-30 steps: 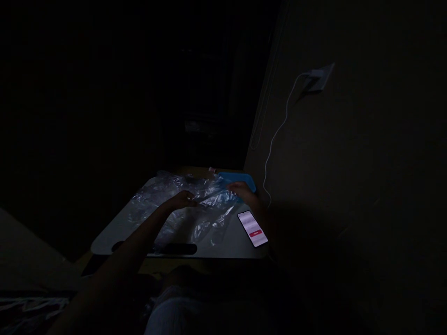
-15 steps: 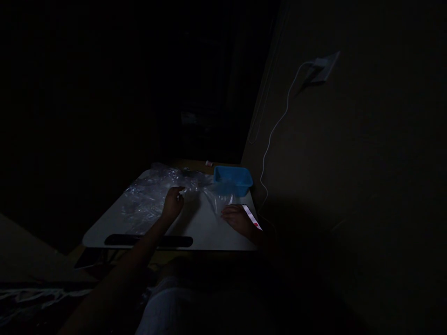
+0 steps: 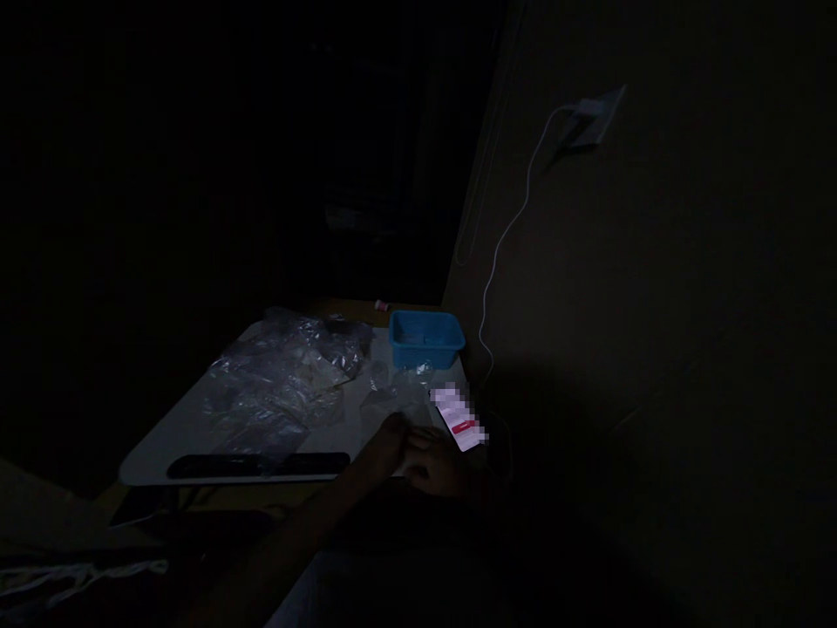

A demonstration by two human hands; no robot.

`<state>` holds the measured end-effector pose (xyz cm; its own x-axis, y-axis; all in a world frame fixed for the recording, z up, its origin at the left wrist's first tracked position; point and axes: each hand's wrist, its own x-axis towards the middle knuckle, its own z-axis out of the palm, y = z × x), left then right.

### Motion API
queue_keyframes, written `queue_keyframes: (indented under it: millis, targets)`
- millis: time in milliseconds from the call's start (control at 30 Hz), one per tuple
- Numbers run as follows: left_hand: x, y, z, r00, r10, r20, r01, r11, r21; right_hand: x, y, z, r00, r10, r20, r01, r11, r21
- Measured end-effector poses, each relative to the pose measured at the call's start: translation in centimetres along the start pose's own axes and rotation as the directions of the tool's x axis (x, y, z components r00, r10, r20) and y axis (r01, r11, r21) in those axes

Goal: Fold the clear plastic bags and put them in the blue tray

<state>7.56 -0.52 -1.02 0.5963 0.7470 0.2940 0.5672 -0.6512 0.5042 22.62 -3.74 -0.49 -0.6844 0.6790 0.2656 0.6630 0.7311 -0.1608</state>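
The scene is very dark. A clear plastic bag lies on the white table, its near end at my hands. My left hand is closed on that near end. Close beside it, my right hand has its fingers curled in against the same end of the bag. The fingertips of both hands are partly lost in shadow. Just right of the hands rests a phone with a lit screen, partly blurred out.
A heap of crumpled clear plastic covers the table's left side. Behind the bag stands a blue basket. A small pink-and-white item lies beyond the table. A white cable hangs from a wall socket on the right.
Both hands have come together and nearer to me. The bag, held up before the basket, now lies lower on the table. The phone's screen is more exposed.
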Motion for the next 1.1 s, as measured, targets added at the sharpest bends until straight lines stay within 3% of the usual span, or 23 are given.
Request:
queue_keyframes:
  millis: [67,133,267,433,633,767,833,967,1100]
  targets:
    - [-1.0,-1.4,0.5,0.996,-0.066,-0.052,0.071,0.992,0.108,-0.7,-0.4,-0.1,1.0,0.016,-0.017,-0.016,1.0,-0.021]
    - [-1.9,-2.5,0.4,0.984,-0.127,-0.127,0.165,0.92,0.356,-1.1,-0.6,0.0,0.992,0.113,-0.055,-0.116,0.992,-0.045]
    - [-3.0,-3.0,0.2,0.977,-0.162,-0.141,0.213,0.799,0.562,-0.2,-0.8,0.6,0.951,0.273,-0.148,-0.279,0.96,-0.02]
    - [-3.8,-2.7,-0.1,0.973,-0.194,-0.128,0.231,0.777,0.585,1.4,-0.6,2.0,0.934,0.316,-0.169,-0.329,0.942,-0.059]
    - [-3.4,-1.7,-1.7,0.971,-0.173,-0.164,0.234,0.828,0.51,1.3,-0.5,2.9,0.953,0.26,-0.154,-0.277,0.956,-0.094]
    - [-1.5,-0.9,-1.1,1.0,-0.006,-0.001,0.006,0.933,0.36,1.5,-0.6,2.8,0.949,0.277,-0.152,-0.291,0.953,-0.081]
    - [-0.9,-1.1,-0.3,0.998,0.035,0.058,-0.052,0.945,0.324,1.5,-0.6,2.8,0.949,0.278,-0.146,-0.292,0.953,-0.084]
    - [-1.2,-2.5,0.7,0.999,-0.045,0.014,0.034,0.904,0.426,1.1,-0.5,3.2,0.949,0.274,-0.154,-0.29,0.953,-0.092]
    - [-1.9,-2.9,-0.5,0.993,-0.11,-0.039,0.115,0.859,0.498,1.0,-0.5,3.2,0.948,0.278,-0.157,-0.294,0.952,-0.085]
